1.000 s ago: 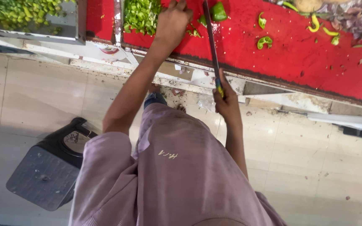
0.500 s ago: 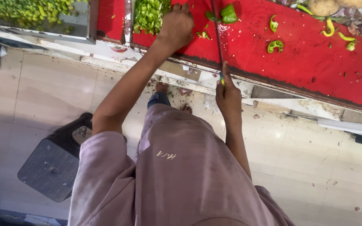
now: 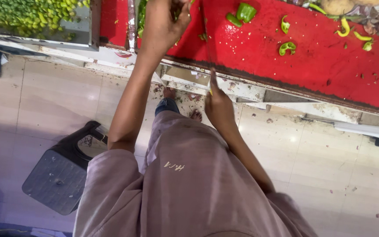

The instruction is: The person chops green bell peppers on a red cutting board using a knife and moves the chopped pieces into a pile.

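Note:
My left hand (image 3: 162,24) reaches over the red cutting board (image 3: 286,66), its fingers curled down on a green pepper at the frame's top edge, mostly hidden under the hand. A pile of green pepper strips (image 3: 142,13) lies just left of it. My right hand (image 3: 219,107) hangs below the board's front edge, gripping the handle of a long knife (image 3: 206,39) whose thin blade runs up across the board beside my left hand. Two green pepper chunks (image 3: 242,13) lie right of the blade.
A metal tray of chopped green pieces (image 3: 31,17) sits at the top left. Curled pepper scraps (image 3: 288,47) and yellow-green chillies (image 3: 345,28) are scattered over the board's right side. A black step stool (image 3: 62,171) stands on the tiled floor at my left.
The view has drifted, so the board sits lower in frame. My left hand stays on the green pepper by the pile, and my right hand keeps the knife with its blade beside it.

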